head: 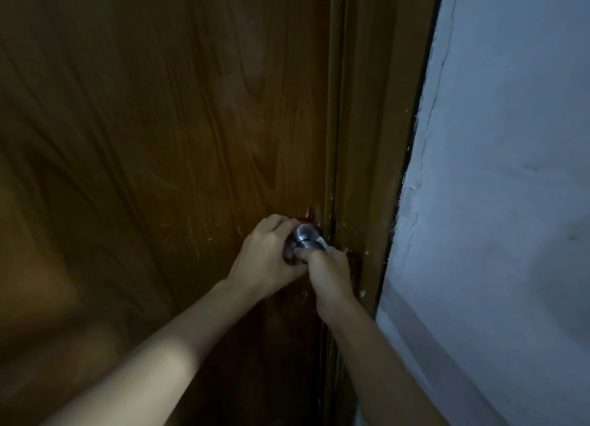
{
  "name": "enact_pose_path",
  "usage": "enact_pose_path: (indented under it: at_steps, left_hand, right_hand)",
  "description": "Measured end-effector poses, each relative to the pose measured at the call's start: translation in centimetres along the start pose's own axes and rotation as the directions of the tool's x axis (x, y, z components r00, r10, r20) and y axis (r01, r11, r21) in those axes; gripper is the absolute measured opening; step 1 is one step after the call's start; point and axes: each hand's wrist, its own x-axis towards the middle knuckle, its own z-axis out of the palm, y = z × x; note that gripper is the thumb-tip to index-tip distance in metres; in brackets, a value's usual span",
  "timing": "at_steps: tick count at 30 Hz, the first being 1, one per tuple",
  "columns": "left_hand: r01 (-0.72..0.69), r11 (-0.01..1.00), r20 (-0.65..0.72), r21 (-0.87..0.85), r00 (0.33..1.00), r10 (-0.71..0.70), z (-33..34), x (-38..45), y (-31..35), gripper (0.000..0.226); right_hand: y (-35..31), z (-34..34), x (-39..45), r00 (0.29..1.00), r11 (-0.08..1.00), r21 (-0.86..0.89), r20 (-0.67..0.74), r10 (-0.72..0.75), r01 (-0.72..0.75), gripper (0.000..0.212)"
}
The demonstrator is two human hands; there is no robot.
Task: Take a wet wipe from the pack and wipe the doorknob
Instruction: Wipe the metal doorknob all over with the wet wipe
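Observation:
A round brushed-metal doorknob (306, 235) sits at the right edge of a brown wooden door (159, 138). My left hand (266, 256) wraps around the knob from the left, its fingers curled over the top and behind it. My right hand (329, 274) comes up from below, fingers curled tight against the knob's lower front. A small pale sliver shows at the right fingertips. I cannot tell if it is a wet wipe or a glint on the metal. No wipe pack is in view.
The wooden door frame (367, 138) runs just right of the knob, flecked with white paint. Beyond it stands a pale, cracked plaster wall (510, 170). The light is dim.

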Motion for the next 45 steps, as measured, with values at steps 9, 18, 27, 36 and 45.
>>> enact_pose_path:
  at_steps: [9, 18, 27, 36, 45]
  left_hand:
    - [0.001, 1.0, 0.007, 0.008, 1.0, -0.001, 0.0, -0.2, -0.1, 0.06]
    - [0.01, 1.0, -0.018, 0.022, 1.0, -0.01, 0.4, -0.4, 0.0, 0.054]
    - [0.001, 1.0, 0.042, 0.02, 0.999, -0.001, -0.4, -0.1, -0.1, 0.06]
    - [-0.026, 1.0, 0.303, 0.01, 0.953, 0.021, -2.1, 0.3, -1.3, 0.095]
    - [-0.059, 0.998, 0.318, -0.029, 0.946, 0.065, -2.4, 0.1, -1.7, 0.095]
  right_hand:
    - [1.7, 0.1, -0.2, 1.0, 0.95, 0.312, 0.013, 0.009, -0.013, 0.042]
    - [2.0, 0.6, -0.4, 0.797, 0.616, -0.582, 0.097, -0.597, 0.532, 0.05]
    - [0.4, 1.3, -0.1, 0.959, 0.876, -0.411, -0.016, -0.284, 0.253, 0.064]
    - [1.6, 0.5, -0.2, 0.999, 0.916, 0.401, -0.02, 0.035, -0.024, 0.042]
    - [2.3, 0.0, -0.8, 0.95, 0.764, 0.572, 0.257, 0.18, -0.299, 0.009]
